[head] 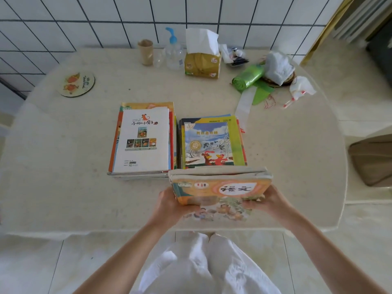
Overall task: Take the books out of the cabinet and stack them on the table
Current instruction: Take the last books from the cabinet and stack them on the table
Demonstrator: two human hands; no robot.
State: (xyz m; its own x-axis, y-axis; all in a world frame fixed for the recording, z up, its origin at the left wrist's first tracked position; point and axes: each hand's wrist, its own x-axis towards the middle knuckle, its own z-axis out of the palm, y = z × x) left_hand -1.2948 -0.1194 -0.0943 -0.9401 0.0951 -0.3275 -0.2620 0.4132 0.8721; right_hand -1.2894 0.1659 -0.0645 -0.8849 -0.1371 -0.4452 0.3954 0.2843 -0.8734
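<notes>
Left hand and right hand grip an orange book bundle between them.

Both hands grip a bundle of books by its side edges, left hand, right hand, over the near table edge. Beyond it two stacks side by side: white-cover stack left, snow-cover stack right.

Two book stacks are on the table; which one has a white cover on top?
The left stack: its top cover is white with small book pictures. The right stack, just beyond the held books, shows a snowy scene with two red birds.
</notes>
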